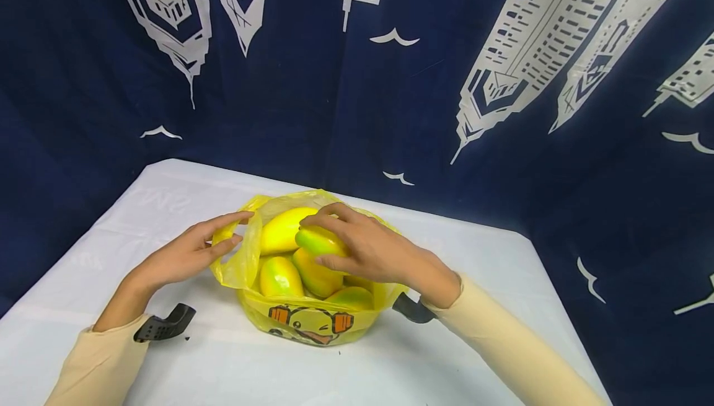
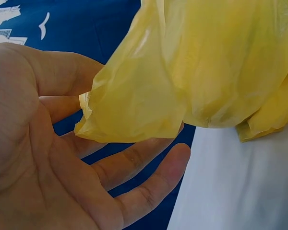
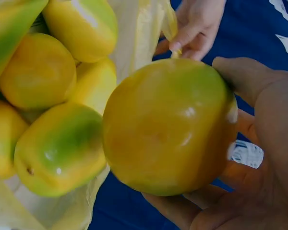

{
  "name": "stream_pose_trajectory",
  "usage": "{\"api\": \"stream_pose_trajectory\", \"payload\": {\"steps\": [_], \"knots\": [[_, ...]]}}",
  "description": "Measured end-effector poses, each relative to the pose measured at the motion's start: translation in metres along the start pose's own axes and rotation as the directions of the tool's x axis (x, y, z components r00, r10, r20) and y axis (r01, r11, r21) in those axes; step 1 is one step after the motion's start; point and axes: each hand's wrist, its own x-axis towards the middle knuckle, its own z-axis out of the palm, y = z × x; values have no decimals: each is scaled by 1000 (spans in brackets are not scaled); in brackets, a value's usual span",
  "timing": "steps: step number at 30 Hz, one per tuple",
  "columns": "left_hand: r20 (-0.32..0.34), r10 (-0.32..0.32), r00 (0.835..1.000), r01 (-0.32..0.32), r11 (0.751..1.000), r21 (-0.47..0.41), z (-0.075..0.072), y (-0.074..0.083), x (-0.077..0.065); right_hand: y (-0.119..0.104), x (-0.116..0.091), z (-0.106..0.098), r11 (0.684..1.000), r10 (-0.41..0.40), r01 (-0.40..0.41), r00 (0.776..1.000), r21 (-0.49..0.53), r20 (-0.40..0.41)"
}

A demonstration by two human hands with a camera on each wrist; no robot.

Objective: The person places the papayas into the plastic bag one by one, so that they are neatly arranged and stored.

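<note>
A yellow plastic bag [image 1: 365,325] with a cartoon duck print stands on the table, its mouth spread and several yellow-green mangoes [image 1: 281,277] inside. At its left side my left hand [image 1: 181,254] holds the bag's handle, thumb and fingers on either side of the plastic; some fingertips are hidden behind it in the left wrist view. Over the bag's opening, my right hand [image 1: 370,243] grips one mango [image 3: 168,129], fingers and thumb curled round it. That mango is above the others, which lie piled together in the right wrist view.
The white-covered table [image 1: 195,369] extends around the bag on all sides. Behind it hangs a dark blue curtain [image 1: 312,114] with white building and bird prints. A black wrist strap [image 1: 164,324] sits on the left sleeve.
</note>
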Motion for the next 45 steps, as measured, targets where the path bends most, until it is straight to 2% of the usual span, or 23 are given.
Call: {"api": "stream_pose_trajectory", "payload": {"steps": [8, 21, 24, 32, 45], "knots": [[13, -12, 1000, 13, 1000, -6, 2, -1, 1, -6, 22, 21, 997, 45, -38, 994, -70, 98], [13, -16, 1000, 16, 1000, -10, 0, 0, 0, -11, 46, 38, 989, 47, -29, 991, -143, 122], [15, -18, 1000, 18, 1000, -9, 1, 0, 1, -11, 48, 43, 987, 51, -28, 989, -158, 138], [12, -15, 1000, 15, 1000, -1, 0, 2, 1, -13, 50, 47, 973, 121, -79, 975, -216, 189], [12, -17, 1000, 17, 1000, -6, 0, 2, 0, -10, 50, 49, 969, 129, -85, 975, -232, 180]]}}
